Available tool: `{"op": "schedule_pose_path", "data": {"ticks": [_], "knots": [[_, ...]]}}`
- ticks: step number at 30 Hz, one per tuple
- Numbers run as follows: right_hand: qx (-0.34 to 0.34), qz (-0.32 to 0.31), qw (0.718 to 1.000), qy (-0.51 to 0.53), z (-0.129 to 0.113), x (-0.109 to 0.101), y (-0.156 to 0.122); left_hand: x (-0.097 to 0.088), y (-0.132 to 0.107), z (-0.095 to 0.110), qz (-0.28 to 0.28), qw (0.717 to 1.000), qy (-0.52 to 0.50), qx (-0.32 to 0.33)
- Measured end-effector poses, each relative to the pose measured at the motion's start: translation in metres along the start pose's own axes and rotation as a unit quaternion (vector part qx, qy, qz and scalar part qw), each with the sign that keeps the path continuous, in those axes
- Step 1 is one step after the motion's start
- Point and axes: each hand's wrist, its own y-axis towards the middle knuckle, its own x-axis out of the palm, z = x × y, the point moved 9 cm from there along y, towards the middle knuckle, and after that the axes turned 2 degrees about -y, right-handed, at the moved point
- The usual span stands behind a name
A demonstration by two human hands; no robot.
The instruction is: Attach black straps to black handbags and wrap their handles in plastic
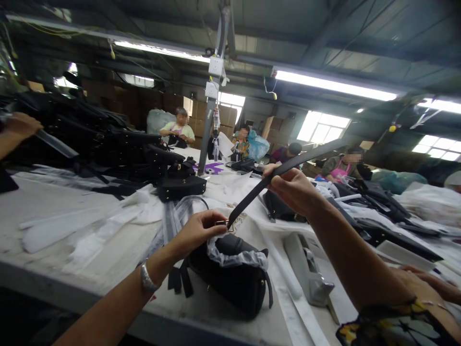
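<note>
The worktop (104,271) runs off both sides of the view; its front edge slants across the lower left, falling into shadow below. A heap of black bags (118,154) stands back from that edge at the left, so dark that single bags blur together and cover much of the surface behind. One black bag (234,288) sits near the front edge, the worktop's pale surface showing to its left; crumpled plastic (237,259) hides part of its top. Above it a black strap (284,168) slants up to the right, its far end blurring into the background. A tape dispenser (306,271) stands just right of the bag, leaving a narrow gap. The right hand (290,188) grips the strap partway along, between thumb and fingers. The left hand (201,228) pinches a metal buckle (221,222) at the strap's lower end; fingertips partly cover it, so I cannot tell whether the strap passes through.
</note>
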Motion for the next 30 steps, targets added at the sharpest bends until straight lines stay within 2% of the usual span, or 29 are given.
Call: {"op": "schedule_pose_path", "data": {"ticks": [3,6,8,10,13,15,20,25,28,30], "knots": [[-0.024,0.022,0.998,0.057,-0.004,-0.003,0.007,-0.005,-0.007,-0.002,-0.021,0.998,0.033,0.040],[-0.022,0.059,0.994,0.090,-0.002,-0.008,0.008,-0.018,-0.012,-0.009,0.030,0.998,-0.002,0.049],[0.011,0.037,0.998,0.043,0.003,0.000,0.006,-0.021,-0.013,-0.013,0.057,0.996,-0.053,0.040],[0.082,-0.042,0.994,-0.058,0.017,0.019,0.001,-0.020,-0.013,-0.014,0.068,0.994,-0.076,0.036],[0.180,-0.159,0.945,-0.223,0.045,0.045,-0.015,-0.016,-0.012,-0.012,0.078,0.992,-0.084,0.045],[0.208,-0.184,0.913,-0.298,0.058,0.051,-0.022,-0.013,-0.012,-0.012,0.079,0.991,-0.094,0.053],[0.221,-0.190,0.872,-0.394,0.062,0.050,-0.025,-0.017,-0.011,-0.018,0.108,0.985,-0.128,0.043],[0.230,-0.192,0.856,-0.421,0.056,0.049,-0.021,-0.017,-0.012,-0.018,0.109,0.984,-0.136,0.045],[0.223,-0.207,0.852,-0.425,0.063,0.059,-0.021,-0.013,-0.011,-0.015,0.096,0.989,-0.106,0.049],[0.183,-0.224,0.841,-0.458,0.069,0.071,-0.021,-0.011,-0.012,-0.013,0.090,0.992,-0.066,0.056]]}}
